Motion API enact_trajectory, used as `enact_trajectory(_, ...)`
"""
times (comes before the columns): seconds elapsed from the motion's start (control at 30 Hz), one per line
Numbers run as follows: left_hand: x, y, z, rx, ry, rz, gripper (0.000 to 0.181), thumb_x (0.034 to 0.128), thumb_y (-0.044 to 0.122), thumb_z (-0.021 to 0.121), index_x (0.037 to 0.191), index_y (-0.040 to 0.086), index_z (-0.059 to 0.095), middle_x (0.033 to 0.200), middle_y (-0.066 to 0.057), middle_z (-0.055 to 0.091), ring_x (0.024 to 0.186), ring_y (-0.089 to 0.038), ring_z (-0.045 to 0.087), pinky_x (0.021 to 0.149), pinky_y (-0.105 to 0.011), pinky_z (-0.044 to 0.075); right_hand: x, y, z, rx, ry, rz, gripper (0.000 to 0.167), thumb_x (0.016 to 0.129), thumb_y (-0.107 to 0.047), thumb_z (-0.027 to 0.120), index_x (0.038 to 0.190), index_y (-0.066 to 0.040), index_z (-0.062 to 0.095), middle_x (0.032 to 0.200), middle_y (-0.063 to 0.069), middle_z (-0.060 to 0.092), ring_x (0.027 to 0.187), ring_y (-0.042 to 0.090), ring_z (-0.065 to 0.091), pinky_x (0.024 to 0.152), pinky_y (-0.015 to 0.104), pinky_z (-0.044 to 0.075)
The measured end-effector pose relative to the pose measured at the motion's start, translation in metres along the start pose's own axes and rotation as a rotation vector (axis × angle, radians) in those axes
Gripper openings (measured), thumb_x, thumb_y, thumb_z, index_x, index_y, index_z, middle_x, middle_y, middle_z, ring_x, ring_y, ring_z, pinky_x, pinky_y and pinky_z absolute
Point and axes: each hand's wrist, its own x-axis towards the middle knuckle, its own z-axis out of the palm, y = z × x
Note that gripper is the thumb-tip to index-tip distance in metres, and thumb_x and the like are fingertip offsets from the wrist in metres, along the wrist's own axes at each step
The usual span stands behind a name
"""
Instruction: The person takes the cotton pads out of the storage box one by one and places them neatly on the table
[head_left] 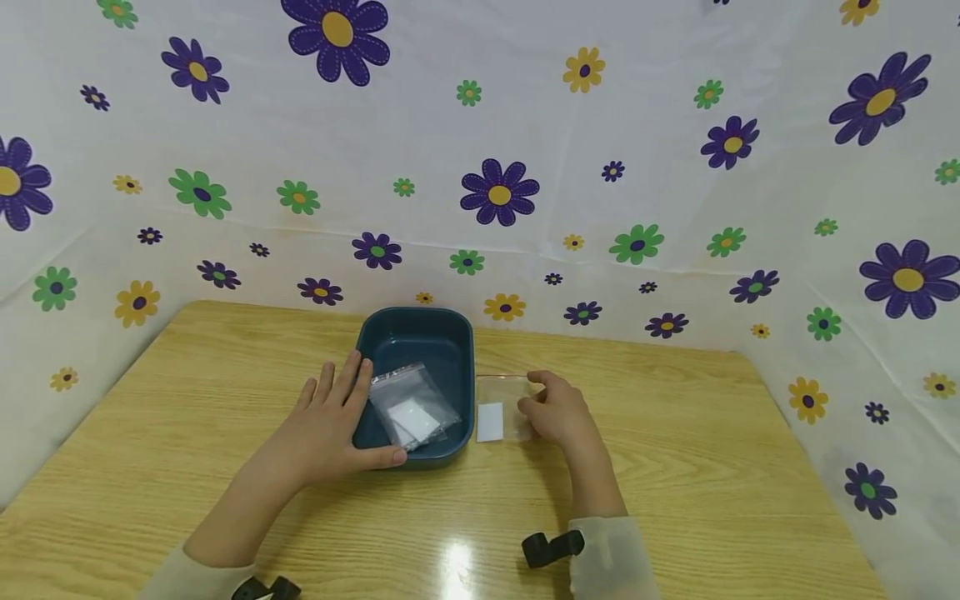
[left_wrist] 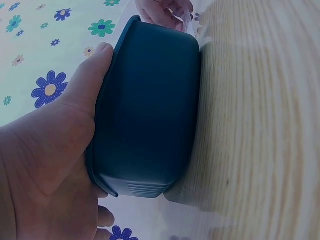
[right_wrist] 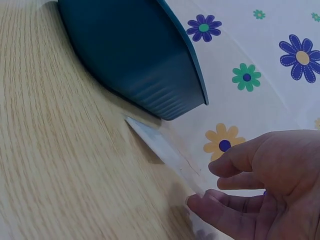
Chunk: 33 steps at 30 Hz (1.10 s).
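A dark blue plastic bin (head_left: 416,323) stands on the wooden table, with several clear zip-lock bags (head_left: 427,392) holding white pieces inside. My left hand (head_left: 326,429) rests on the bin's left and near rim, fingers straight and spread. In the left wrist view its thumb (left_wrist: 95,75) lies along the rim. To the right of the bin is another clear zip-lock bag (head_left: 516,390) with a white rectangular piece (head_left: 491,422) in it. My right hand (head_left: 558,412) pinches that bag at its right side. In the right wrist view the bag (right_wrist: 162,150) slants from the table to the fingertips.
A wooden table (head_left: 675,450) spreads out on both sides of the bin. Behind and beside it hangs a white cloth (head_left: 420,133) printed with purple, green and yellow flowers. Each wrist carries a black camera mount (head_left: 551,548).
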Motion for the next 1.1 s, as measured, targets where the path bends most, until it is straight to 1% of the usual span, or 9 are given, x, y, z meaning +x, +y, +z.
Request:
enact_trajectory(0.3,0.000,0.000,-0.001,0.004,0.009,0.008,0.131,0.0732,0.089,0.053,0.158,-0.002,0.012,0.165,-0.025,0.004,0.146,-0.057,0.007,0.115,-0.071,0.013,-0.001,0.000,-0.002,0.030,-0.019,0.008,0.050,0.094,-0.014,0.060,0.143,-0.009,0.052,0.102,0.010,0.069,0.067,0.018,0.065,0.070,0.032,0.055)
enact_trajectory(0.43,0.000,0.000,-0.001,-0.001,0.008,0.014,0.130,0.0738,0.088,0.053,0.158,-0.002,0.012,0.165,-0.026,0.004,0.146,-0.057,0.007,0.114,-0.071,0.013,0.000,0.000,-0.003,0.038,-0.003,-0.013,0.049,0.093,-0.013,0.059,0.141,-0.010,0.054,0.097,0.008,0.067,0.065,0.018,0.062,0.064,0.029,0.051)
enact_trajectory(0.5,0.000,-0.001,0.000,-0.004,0.006,0.014,0.130,0.0738,0.088,0.054,0.158,-0.003,0.012,0.165,-0.026,0.003,0.146,-0.058,0.007,0.114,-0.072,0.013,0.000,0.000,-0.002,0.072,0.005,-0.027,0.048,0.092,-0.013,0.059,0.140,-0.011,0.056,0.097,0.008,0.066,0.067,0.018,0.061,0.062,0.028,0.050)
enact_trajectory(0.57,-0.001,-0.001,0.000,-0.007,0.003,0.013,0.131,0.0736,0.088,0.054,0.158,-0.003,0.012,0.165,-0.026,0.003,0.146,-0.058,0.007,0.114,-0.072,0.012,0.002,0.000,0.000,0.130,0.007,-0.041,0.046,0.092,-0.013,0.060,0.138,-0.012,0.058,0.098,0.008,0.065,0.072,0.018,0.061,0.062,0.028,0.051)
enact_trajectory(0.63,-0.001,-0.002,0.001,-0.004,0.002,0.013,0.131,0.0735,0.088,0.054,0.158,-0.003,0.012,0.165,-0.026,0.003,0.147,-0.057,0.007,0.115,-0.071,0.012,0.004,0.000,0.001,0.223,-0.004,-0.057,0.043,0.093,-0.013,0.061,0.136,-0.011,0.059,0.100,0.010,0.065,0.078,0.021,0.063,0.066,0.030,0.056)
enact_trajectory(0.73,-0.001,-0.002,0.002,-0.005,0.003,0.014,0.130,0.0735,0.088,0.053,0.158,-0.002,0.013,0.165,-0.025,0.003,0.147,-0.057,0.007,0.115,-0.071,0.012,0.006,-0.002,0.001,0.380,-0.034,-0.090,0.042,0.094,-0.011,0.060,0.136,-0.008,0.059,0.105,0.014,0.064,0.088,0.025,0.064,0.075,0.035,0.060)
enact_trajectory(0.87,0.000,-0.001,0.001,-0.015,0.007,0.019,0.130,0.0738,0.087,0.055,0.158,-0.002,0.012,0.165,-0.026,0.003,0.146,-0.057,0.007,0.115,-0.071,0.013,0.007,-0.006,0.000,0.568,-0.081,-0.129,0.041,0.097,-0.008,0.058,0.137,-0.004,0.057,0.113,0.022,0.062,0.094,0.027,0.064,0.084,0.039,0.060)
enact_trajectory(0.97,0.001,-0.001,0.001,-0.016,0.006,0.020,0.130,0.0738,0.087,0.055,0.158,-0.002,0.012,0.165,-0.026,0.003,0.146,-0.058,0.007,0.114,-0.072,0.013,0.005,-0.010,-0.002,0.653,-0.102,-0.124,0.038,0.098,-0.009,0.060,0.135,-0.006,0.058,0.116,0.022,0.062,0.096,0.024,0.064,0.087,0.036,0.059)
enact_trajectory(1.1,0.001,-0.001,0.001,-0.003,0.009,0.019,0.131,0.0737,0.088,0.053,0.158,-0.003,0.012,0.165,-0.026,0.003,0.146,-0.058,0.007,0.115,-0.071,0.013,0.001,-0.019,-0.002,0.711,-0.103,-0.125,0.034,0.097,-0.011,0.062,0.131,-0.009,0.061,0.114,0.016,0.064,0.100,0.028,0.065,0.086,0.034,0.059)
